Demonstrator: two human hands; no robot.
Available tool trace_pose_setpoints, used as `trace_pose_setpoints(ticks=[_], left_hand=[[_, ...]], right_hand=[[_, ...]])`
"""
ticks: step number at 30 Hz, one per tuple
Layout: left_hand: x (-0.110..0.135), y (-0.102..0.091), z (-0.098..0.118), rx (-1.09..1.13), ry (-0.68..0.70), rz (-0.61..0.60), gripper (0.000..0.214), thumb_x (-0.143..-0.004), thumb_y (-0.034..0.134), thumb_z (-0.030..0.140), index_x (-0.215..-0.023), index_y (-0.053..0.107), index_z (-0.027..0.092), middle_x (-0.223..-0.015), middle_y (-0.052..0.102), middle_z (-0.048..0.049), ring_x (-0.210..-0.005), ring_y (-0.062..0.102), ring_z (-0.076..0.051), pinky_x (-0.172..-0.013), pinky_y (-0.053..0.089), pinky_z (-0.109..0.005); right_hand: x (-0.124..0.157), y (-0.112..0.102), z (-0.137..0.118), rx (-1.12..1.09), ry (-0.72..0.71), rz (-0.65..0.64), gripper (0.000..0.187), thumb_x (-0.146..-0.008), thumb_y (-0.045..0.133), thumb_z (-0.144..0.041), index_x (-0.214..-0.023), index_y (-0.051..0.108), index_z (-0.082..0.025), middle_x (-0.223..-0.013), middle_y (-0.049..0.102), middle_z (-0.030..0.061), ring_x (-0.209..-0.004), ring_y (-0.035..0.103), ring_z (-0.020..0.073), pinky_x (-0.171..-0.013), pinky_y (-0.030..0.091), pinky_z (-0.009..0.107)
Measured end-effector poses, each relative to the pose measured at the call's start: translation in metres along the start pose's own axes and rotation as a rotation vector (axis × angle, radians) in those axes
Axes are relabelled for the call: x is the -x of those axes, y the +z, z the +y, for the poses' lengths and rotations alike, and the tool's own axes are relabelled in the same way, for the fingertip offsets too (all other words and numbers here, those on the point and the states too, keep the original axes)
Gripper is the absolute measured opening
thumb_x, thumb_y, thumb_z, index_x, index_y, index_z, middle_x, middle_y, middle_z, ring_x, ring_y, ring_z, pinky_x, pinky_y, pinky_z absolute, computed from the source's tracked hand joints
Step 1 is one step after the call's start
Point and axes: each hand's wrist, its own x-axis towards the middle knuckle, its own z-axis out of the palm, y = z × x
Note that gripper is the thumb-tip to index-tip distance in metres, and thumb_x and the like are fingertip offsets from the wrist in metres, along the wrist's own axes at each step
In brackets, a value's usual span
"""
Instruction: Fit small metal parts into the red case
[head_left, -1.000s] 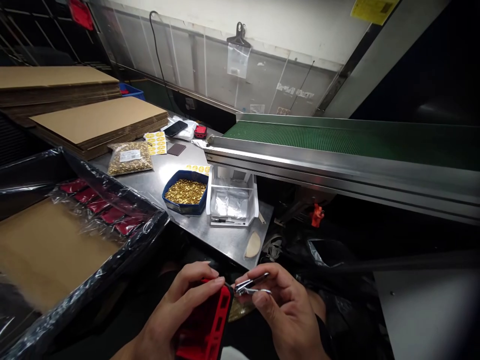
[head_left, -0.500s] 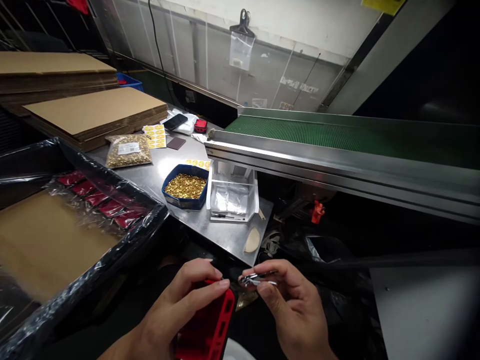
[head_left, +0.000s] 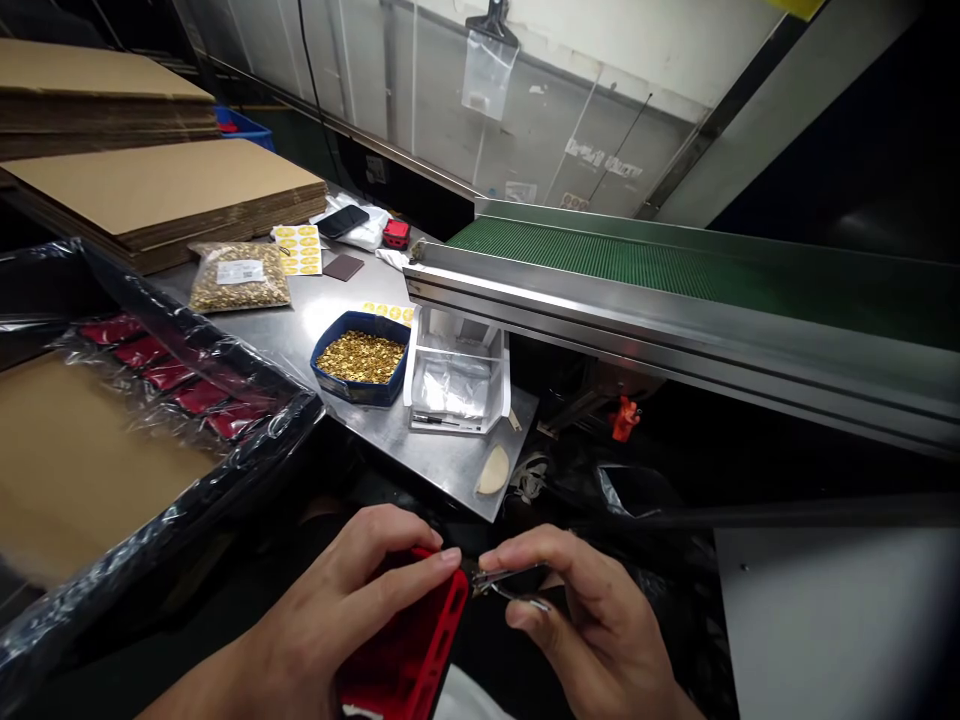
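Observation:
My left hand (head_left: 341,600) grips a red plastic case (head_left: 431,655) with slots along its rim, thumb and index finger at its top corner. My right hand (head_left: 600,610) holds a small metal nail clipper (head_left: 495,583) between thumb and fingers. The clipper's lever stands apart from its body, and its jaws are right beside the corner of the red case. Whether they touch it I cannot tell. Part of the case is hidden by my left hand.
A metal table (head_left: 439,478) bears a blue bin (head_left: 352,392) of gold pieces, a white bin (head_left: 501,395) of clear bags and a bag of gold pieces (head_left: 244,278). A green conveyor (head_left: 585,250) runs right. Left are a black-lined box (head_left: 247,485) and cardboard stacks (head_left: 172,185).
My right hand has brought the nail clipper closer to the corner of the red case, and its lever is spread wider. The camera view has shifted slightly.

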Motion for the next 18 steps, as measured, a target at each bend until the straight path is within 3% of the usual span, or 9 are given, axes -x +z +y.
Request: trace_pose_setpoints(ticks=[4, 8, 10, 14, 18], left_hand=[[0.001, 0.001, 0.001, -0.01, -0.014, -0.028, 0.083, -0.07, 0.073, 0.023, -0.144, 0.035, 0.02, -0.137, 0.034, -0.0121, -0.121, 0.045, -0.029, -0.099, 0.051, -0.032], [0.0, 0.001, 0.002, 0.022, -0.023, -0.028, 0.085, -0.069, 0.073, 0.022, -0.144, 0.035, 0.022, -0.136, 0.036, -0.0128, -0.119, 0.047, -0.031, -0.097, 0.052, -0.035], [-0.002, 0.001, 0.003, 0.041, -0.021, -0.022, 0.083, -0.071, 0.073, 0.022, -0.145, 0.035, 0.022, -0.135, 0.038, -0.0134, -0.118, 0.048, -0.031, -0.095, 0.053, -0.036], [-0.005, 0.003, 0.004, 0.085, -0.032, 0.018, 0.08, -0.072, 0.072, 0.021, -0.143, 0.036, 0.021, -0.134, 0.037, -0.0124, -0.117, 0.048, -0.029, -0.095, 0.053, -0.033], [-0.005, 0.004, 0.002, 0.085, -0.005, 0.013, 0.081, -0.073, 0.073, 0.023, -0.144, 0.034, 0.02, -0.136, 0.033, -0.0114, -0.119, 0.046, -0.027, -0.097, 0.052, -0.029]], right_hand=[[-0.001, 0.001, -0.001, 0.018, 0.005, 0.036, 0.027, -0.085, 0.066, -0.02, -0.108, 0.064, -0.033, -0.097, 0.072, 0.0005, -0.086, 0.068, 0.0165, -0.068, 0.055, 0.025], [0.002, 0.003, 0.001, 0.059, -0.055, 0.023, 0.03, -0.084, 0.067, -0.019, -0.11, 0.063, -0.032, -0.097, 0.073, 0.0017, -0.085, 0.068, 0.0181, -0.073, 0.057, 0.029], [0.004, 0.004, 0.003, 0.096, -0.065, 0.076, 0.029, -0.084, 0.067, -0.019, -0.11, 0.064, -0.032, -0.096, 0.073, 0.0025, -0.085, 0.068, 0.0193, -0.074, 0.058, 0.031], [0.008, 0.005, 0.007, 0.111, -0.001, 0.215, 0.02, -0.086, 0.065, -0.025, -0.105, 0.066, -0.03, -0.095, 0.072, 0.0054, -0.084, 0.068, 0.0208, -0.069, 0.058, 0.032], [0.01, 0.005, 0.008, 0.053, 0.045, 0.21, 0.018, -0.086, 0.065, -0.03, -0.104, 0.066, -0.028, -0.096, 0.072, 0.006, -0.085, 0.068, 0.0208, -0.07, 0.057, 0.031]])
